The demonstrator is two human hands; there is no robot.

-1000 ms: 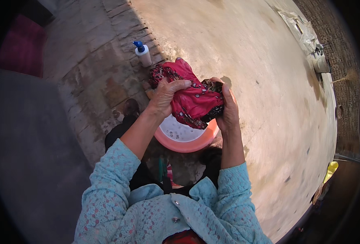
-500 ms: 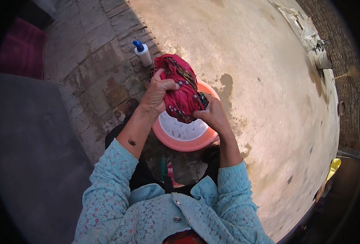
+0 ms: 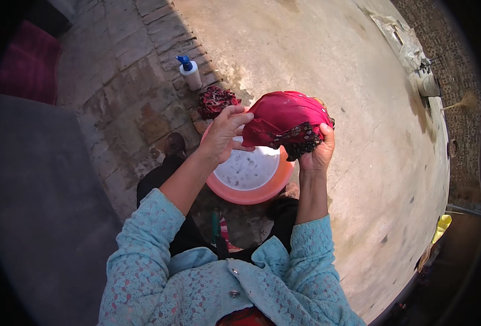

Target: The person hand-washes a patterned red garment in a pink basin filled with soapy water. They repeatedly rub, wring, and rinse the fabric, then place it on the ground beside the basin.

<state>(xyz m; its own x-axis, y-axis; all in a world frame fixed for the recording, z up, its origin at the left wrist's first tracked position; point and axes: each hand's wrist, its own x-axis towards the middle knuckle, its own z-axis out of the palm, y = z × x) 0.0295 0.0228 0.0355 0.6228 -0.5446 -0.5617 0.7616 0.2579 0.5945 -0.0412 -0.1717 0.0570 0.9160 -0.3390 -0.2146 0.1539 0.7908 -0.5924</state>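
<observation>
Lifted higher than a moment before, the bunched red cloth (image 3: 286, 117) hung above the orange basin (image 3: 251, 190), the right hand (image 3: 317, 152) gripping its patterned edge and the left hand (image 3: 225, 133) pinching its side, wringing apparently continuing.

The bunched red cloth (image 3: 286, 117) hides the far rim of the orange basin (image 3: 251, 193) and most of the right hand (image 3: 316, 155), whose fingers are buried in the dark patterned trim. What the second crumpled cloth (image 3: 217, 101) is cannot be told. Objects by the far wall are too small and bent to identify. The person's lap is cut off by the lower edge.
</observation>
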